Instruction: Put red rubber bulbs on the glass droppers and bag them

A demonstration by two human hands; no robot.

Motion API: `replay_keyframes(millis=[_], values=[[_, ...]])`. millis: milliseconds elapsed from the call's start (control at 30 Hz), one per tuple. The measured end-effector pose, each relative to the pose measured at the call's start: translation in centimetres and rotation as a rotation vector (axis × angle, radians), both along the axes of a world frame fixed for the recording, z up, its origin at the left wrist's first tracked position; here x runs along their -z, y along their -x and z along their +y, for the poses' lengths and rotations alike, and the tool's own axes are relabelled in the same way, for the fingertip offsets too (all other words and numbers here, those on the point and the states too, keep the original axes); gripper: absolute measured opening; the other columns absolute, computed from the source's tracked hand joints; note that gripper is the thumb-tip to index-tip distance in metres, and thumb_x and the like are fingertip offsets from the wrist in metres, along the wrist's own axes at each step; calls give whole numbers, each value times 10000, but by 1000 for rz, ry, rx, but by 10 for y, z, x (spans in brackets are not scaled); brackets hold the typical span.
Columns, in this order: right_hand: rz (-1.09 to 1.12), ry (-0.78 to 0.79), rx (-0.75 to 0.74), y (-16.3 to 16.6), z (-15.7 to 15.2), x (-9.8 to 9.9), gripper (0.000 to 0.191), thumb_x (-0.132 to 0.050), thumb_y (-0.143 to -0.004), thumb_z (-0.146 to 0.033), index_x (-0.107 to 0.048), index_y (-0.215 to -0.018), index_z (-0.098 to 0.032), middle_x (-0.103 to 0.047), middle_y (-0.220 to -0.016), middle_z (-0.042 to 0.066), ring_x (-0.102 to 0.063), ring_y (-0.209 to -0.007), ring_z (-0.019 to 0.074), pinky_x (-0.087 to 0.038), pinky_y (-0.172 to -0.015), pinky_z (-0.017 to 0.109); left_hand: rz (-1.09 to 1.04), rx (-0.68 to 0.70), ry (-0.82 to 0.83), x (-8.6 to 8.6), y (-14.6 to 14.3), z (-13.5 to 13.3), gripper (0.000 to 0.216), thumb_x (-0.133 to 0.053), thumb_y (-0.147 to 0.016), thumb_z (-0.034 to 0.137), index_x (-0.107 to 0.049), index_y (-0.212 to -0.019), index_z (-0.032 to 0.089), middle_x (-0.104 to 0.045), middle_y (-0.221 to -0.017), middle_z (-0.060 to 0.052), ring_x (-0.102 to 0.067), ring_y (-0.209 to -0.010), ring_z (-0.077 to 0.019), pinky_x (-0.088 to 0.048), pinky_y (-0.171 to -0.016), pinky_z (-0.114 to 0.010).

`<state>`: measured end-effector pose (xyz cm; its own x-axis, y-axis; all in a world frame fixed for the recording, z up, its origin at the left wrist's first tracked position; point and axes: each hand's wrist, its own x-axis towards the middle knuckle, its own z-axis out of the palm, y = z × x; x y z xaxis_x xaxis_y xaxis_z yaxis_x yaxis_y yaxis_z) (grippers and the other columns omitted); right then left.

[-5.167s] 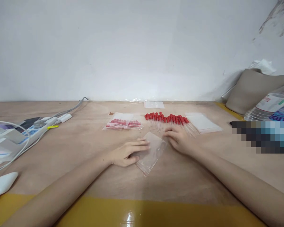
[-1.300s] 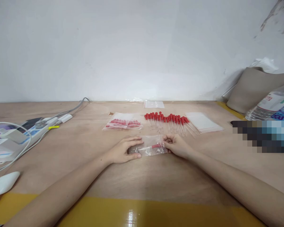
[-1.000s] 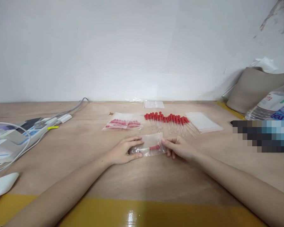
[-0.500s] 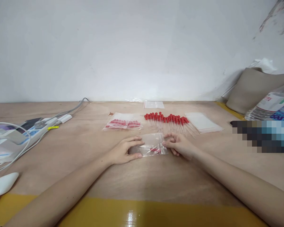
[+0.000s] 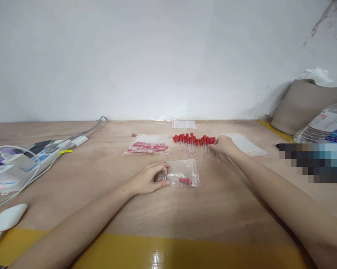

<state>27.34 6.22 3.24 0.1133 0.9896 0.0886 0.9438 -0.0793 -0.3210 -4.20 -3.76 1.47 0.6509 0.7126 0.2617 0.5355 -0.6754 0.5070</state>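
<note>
In front of me lies a clear zip bag (image 5: pixel 174 172) with a red-bulbed dropper (image 5: pixel 185 181) inside. My left hand (image 5: pixel 151 177) grips the bag's left end, its thumb along the near edge and its fingers along the far one. Beyond it, several red-bulbed droppers (image 5: pixel 187 136) with thin clear stems are laid out in a row, bulbs toward the wall. At the right end of that row, the fingers of my right hand (image 5: pixel 223 145) are closed around a dropper, mostly hidden behind them.
A filled zip bag of droppers (image 5: pixel 147 147) lies left of the row. On the right is a stack of flat bags (image 5: pixel 247 145); another flat bag (image 5: pixel 184 124) is near the wall. A power strip (image 5: pixel 42 158) with cables stands left, plastic bottles (image 5: pixel 322 125) right.
My right hand has left the bag's open end and moved forward and right to the dropper row. My left hand stays at the bag, where the red bulb now shows more plainly.
</note>
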Motion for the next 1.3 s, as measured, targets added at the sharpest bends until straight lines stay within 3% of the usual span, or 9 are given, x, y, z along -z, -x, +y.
replay_keyframes(millis=[200,367,500,633,733,833,1033,1200,1300], values=[[207,172,115,0,11,-3,130,-614,-592,-253,-573,-552,-136,-483,-413,36,-485,-448,153,-355,-423,257,-1,6,5,-1,-1,-1,271,-578,-777,414,-535,-935,198,-549,-1186,-74,-475,-1153,-208,-389,-936,-342],[417,145,169,-7,17,-3,144,-610,-598,-233,-542,-514,-138,-489,-410,39,-432,-388,123,-323,-384,258,11,7,-6,-2,-1,-1,278,-573,-782,416,-539,-962,207,-538,-1203,-66,-468,-1159,-207,-383,-950,-347],[758,60,71,-4,6,-8,200,-615,-644,-280,-515,-528,-150,-506,-451,30,-423,-407,86,-346,-404,227,14,13,-13,-1,-1,0,294,-572,-784,416,-538,-988,207,-532,-1212,-68,-473,-1153,-202,-386,-954,-345],[1125,-102,-113,10,-27,1,285,-639,-640,-329,-497,-817,-157,-563,-595,-2,-407,-417,46,-337,-399,189,14,7,-27,1,0,1,340,-578,-778,423,-536,-1039,208,-527,-1222,-70,-464,-1164,-203,-380,-968,-350],[1177,-119,-157,25,-54,17,639,-673,-596,-304,-334,-1124,-181,-534,-588,-61,-475,-443,78,-383,-413,198,14,6,-35,3,0,2,380,-580,-776,430,-533,-1081,209,-525,-1225,-74,-462,-1167,-210,-378,-976,-362],[1179,-144,-185,36,-70,29,753,-654,-610,-321,-211,-1213,-224,-481,-577,-93,-523,-474,108,-436,-430,227,22,7,-38,3,-1,2,409,-573,-779,434,-526,-1119,212,-521,-1232,-76,-464,-1166,-218,-375,-982,-380],[1375,-165,-37,52,-81,33,543,-633,-625,-326,-246,-999,-255,-479,-616,-87,-580,-526,127,-513,-512,275,62,-6,-31,2,-1,2,488,-565,-783,445,-470,-1208,224,-512,-1247,-72,-447,-1181,-231,-367,-992,-400],[1472,-15,-63,56,-88,31,390,-656,-627,-286,-338,-847,-239,-532,-659,-50,-607,-603,128,-531,-633,305,58,-8,-24,1,-1,1,512,-557,-789,449,-445,-1231,217,-508,-1252,-73,-448,-1180,-230,-366,-993,-395],[1413,103,-167,48,-89,31,363,-709,-580,-307,-412,-764,-206,-557,-689,-22,-588,-622,112,-505,-628,272,56,-7,-22,1,-2,1,521,-555,-789,451,-438,-1241,219,-509,-1252,-77,-446,-1181,-242,-369,-987,-409]])
